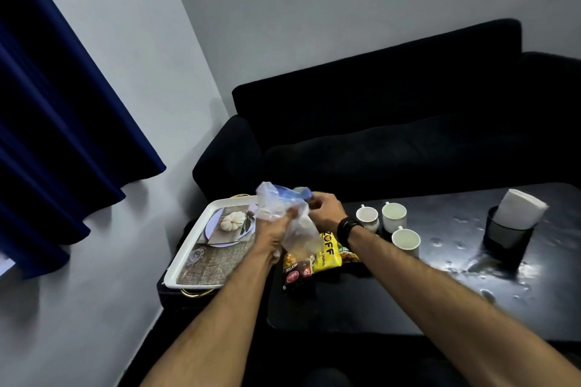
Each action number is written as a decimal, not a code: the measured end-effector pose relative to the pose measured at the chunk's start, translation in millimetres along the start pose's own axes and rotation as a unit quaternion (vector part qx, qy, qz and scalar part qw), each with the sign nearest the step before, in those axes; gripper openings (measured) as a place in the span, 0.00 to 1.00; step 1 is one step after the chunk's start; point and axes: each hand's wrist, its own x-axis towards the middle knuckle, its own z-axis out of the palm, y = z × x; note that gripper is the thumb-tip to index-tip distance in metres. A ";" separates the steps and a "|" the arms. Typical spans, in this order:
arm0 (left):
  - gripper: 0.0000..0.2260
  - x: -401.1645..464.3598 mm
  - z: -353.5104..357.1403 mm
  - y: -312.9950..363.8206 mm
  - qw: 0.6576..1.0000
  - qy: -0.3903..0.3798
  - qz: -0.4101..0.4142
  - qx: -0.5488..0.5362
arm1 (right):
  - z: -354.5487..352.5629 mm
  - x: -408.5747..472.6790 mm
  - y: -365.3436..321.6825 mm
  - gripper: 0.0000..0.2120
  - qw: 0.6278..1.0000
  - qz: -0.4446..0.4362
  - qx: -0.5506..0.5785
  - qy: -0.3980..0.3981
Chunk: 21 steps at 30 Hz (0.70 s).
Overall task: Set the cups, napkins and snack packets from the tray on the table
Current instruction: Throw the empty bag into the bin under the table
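Both hands are gripping a clear plastic bag: the left hand is clamped on its middle, the right hand is pinching its top. Its long axis is running up and down between them, above the snack packets; the bare tray is lying left of the left hand.

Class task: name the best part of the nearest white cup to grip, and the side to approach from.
Grip the nearest white cup around its body from the near right, or from above by the rim. It stands upright with bare table on that side; the other cups and snack packets crowd its far and left sides.
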 end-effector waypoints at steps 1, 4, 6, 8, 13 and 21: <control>0.21 3.3 2.6 2.1 0.999 0.044 -0.003 -0.010 | -1.8 -3.4 -2.3 0.19 0.999 -0.013 0.022 0.035; 0.12 10.0 4.5 14.2 0.976 0.190 -0.030 -0.097 | -8.9 -13.8 -1.8 0.40 0.983 -0.017 0.168 -0.066; 0.17 9.7 5.6 17.8 0.974 0.183 -0.048 -0.121 | -8.9 -22.3 -1.5 0.50 0.976 -0.036 0.155 -0.152; 0.16 3.7 9.4 19.6 0.986 0.139 -0.046 -0.076 | -4.3 -24.9 -2.0 0.57 0.979 -0.077 0.093 -0.163; 0.16 -10.0 27.3 27.2 0.994 -0.021 0.056 0.093 | -5.7 -19.1 -6.1 0.37 0.979 -0.082 0.172 -0.077; 0.34 -23.3 46.8 17.2 0.979 -0.131 0.156 0.028 | -26.1 -22.5 -33.2 0.14 0.977 -0.018 0.198 0.072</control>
